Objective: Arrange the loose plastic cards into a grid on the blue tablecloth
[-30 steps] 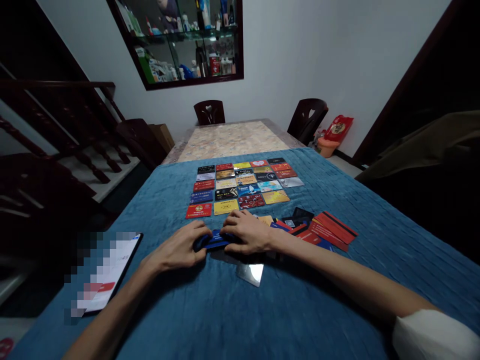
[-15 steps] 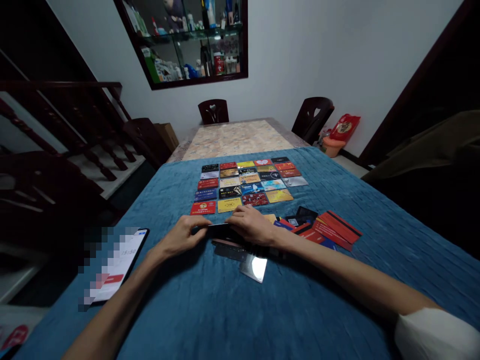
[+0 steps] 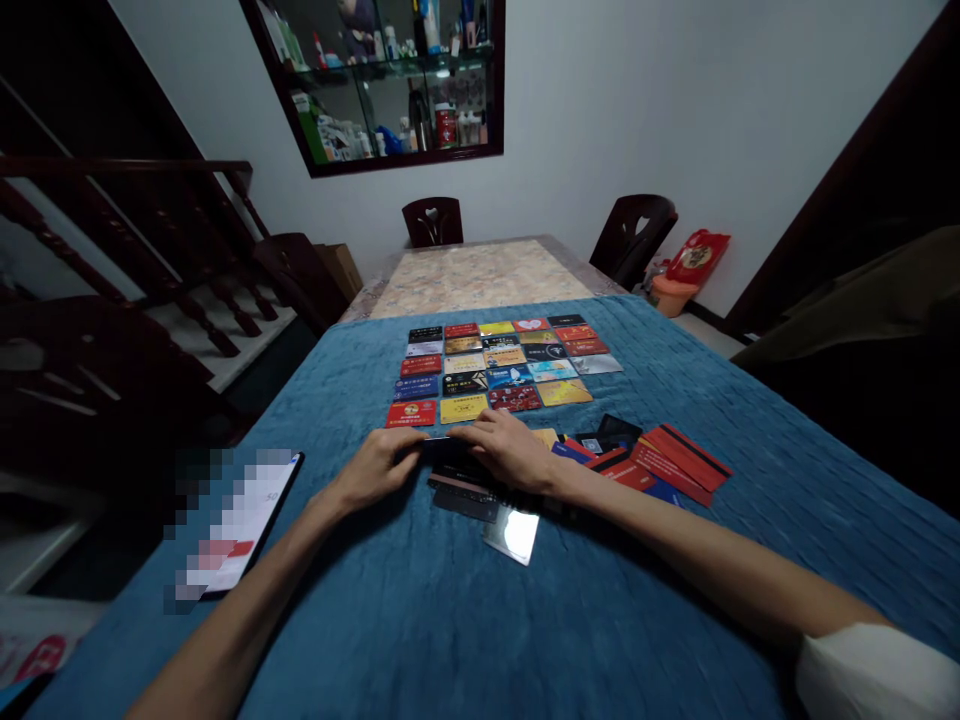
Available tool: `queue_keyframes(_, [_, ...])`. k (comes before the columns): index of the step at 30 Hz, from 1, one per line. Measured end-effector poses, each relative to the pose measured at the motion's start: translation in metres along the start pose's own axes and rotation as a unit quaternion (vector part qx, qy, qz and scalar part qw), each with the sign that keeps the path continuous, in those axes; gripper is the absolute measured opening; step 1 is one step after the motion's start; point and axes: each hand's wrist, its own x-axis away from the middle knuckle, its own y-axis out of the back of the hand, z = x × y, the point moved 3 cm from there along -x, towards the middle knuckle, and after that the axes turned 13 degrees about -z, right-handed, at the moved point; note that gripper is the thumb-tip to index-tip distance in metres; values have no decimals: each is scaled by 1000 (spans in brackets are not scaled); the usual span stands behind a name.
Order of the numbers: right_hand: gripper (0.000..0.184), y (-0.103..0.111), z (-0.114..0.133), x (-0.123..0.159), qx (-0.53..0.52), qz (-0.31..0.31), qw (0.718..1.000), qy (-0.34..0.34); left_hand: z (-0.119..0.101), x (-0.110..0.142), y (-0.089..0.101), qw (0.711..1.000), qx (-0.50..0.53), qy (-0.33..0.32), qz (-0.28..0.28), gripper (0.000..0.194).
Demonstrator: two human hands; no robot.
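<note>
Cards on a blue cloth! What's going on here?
A person is holding a thin card edge-on between the left hand and the right hand, so you can't see its face. Just beyond the hands, lots of colourful cards lie face up in rows. A messy pile sits to the right, and a shiny silver card and some dark ones lie closer to the person. A phone lies on the left.
</note>
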Motion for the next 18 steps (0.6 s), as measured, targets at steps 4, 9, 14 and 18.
queue_keyframes(4, [39,-2,-2,1,2,-8,1000,2,1,2,-6,999,18,-14,-33,33])
queue_keyframes(9, [42,-3,-2,1,25,-7,1000,-1,5,4,-14,997,32,-6,-72,35])
queue_keyframes(14, [47,1,2,-1,53,-23,998,-5,6,3,-13,995,26,17,-93,34])
queue_keyframes(18, [49,4,6,-3,95,-39,995,-3,7,3,-11,993,25,22,-114,32])
